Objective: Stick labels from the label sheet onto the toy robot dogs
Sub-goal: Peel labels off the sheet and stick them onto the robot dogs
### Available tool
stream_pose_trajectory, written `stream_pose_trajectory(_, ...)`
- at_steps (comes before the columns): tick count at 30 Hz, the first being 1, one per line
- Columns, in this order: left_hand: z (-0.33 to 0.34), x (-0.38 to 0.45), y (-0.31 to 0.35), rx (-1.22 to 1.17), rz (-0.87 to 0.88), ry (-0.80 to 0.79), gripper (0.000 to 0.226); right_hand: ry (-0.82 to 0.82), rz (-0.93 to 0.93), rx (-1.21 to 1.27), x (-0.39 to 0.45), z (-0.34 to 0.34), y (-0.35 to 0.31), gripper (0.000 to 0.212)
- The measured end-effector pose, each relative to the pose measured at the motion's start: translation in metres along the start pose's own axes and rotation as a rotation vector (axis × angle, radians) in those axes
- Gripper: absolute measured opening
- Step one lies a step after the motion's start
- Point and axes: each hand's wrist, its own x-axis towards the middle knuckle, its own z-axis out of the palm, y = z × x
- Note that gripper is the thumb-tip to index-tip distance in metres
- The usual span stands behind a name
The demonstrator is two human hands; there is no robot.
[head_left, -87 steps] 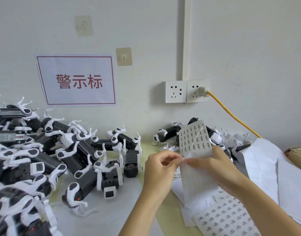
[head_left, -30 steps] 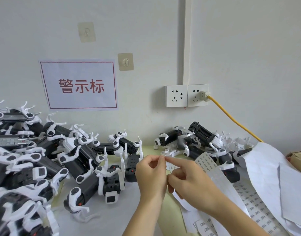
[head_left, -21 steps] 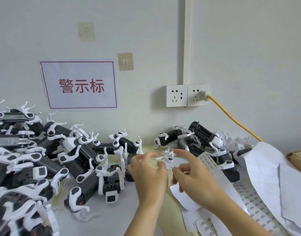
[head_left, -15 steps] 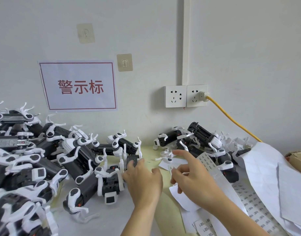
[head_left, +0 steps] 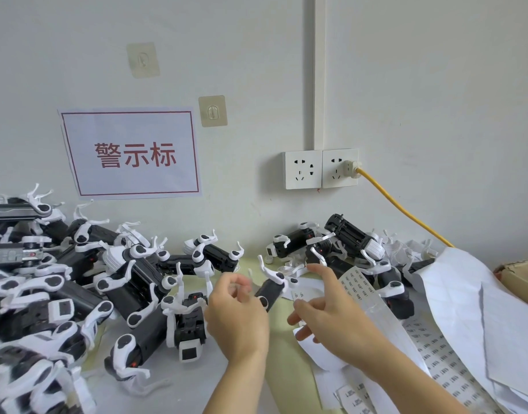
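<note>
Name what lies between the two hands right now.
In the head view, a black and white toy robot dog, tilted and blurred, sits between the left hand and right hand, with bare yellow-green table below it.

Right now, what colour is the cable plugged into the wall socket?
Yellow; the cable shows best in the head view.

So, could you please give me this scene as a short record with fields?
Left hand: holds a black-and-white plastic toy robot dog above the table
Right hand: fingers spread, small white printed label at its thumb tip
Label sheet: long white paper label sheet lies over the dogs on the right
Left side: heap of toy dogs
Wall: white paper sign with red characters; yellow cable plugged into the right socket
</note>
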Motion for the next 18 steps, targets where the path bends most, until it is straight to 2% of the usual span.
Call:
stream_pose_trajectory(3,0.0,0.001,0.003,-0.276,-0.187,-0.028,0.034,0.032,0.012,0.017,0.001,0.001,0.001,0.058)
stream_pose_trajectory(6,0.0,0.002,0.006,-0.521,-0.335,-0.093,0.031,0.091,0.037,0.156,0.003,0.001,0.002,0.081)
stream_pose_trajectory(10,0.001,-0.003,0.011,-0.806,-0.526,-0.301,0.027,0.175,0.015,0.334,0.004,0.003,-0.003,0.098)
stream_pose_trajectory(14,0.006,-0.011,0.014,-0.857,-0.548,-0.545,0.023,0.355,-0.075,0.318,0.006,0.003,0.002,0.085)
stream_pose_trajectory(18,0.01,-0.018,0.016,-0.785,-0.496,-0.681,0.022,0.488,-0.075,0.29,0.009,-0.004,0.006,0.074)
